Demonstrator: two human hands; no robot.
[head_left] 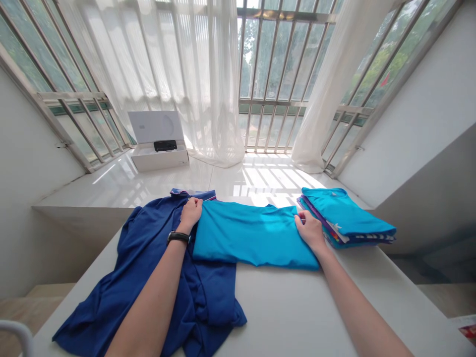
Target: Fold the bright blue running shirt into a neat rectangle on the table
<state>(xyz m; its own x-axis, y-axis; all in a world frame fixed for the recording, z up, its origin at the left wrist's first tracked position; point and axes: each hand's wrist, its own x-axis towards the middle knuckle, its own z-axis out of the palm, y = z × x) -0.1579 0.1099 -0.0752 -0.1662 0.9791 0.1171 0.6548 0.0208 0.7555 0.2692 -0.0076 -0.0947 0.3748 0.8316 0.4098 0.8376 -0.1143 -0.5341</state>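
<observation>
A turquoise shirt (250,233) lies folded into a long band across the white table (297,312). My left hand (191,212), with a black watch on its wrist, grips the band's left end, fingers curled over the edge. My right hand (309,229) pinches the right end of the same shirt. A dark blue shirt (148,277) lies spread and rumpled under my left arm, partly beneath the turquoise one. Just right of my right hand sits a stack of folded shirts (345,218), turquoise on top.
Beyond the table runs a glossy white window ledge (223,178) with an open white box (159,144) holding a black object. Sheer curtains (178,74) hang before barred windows. A white wall (420,124) rises at the right.
</observation>
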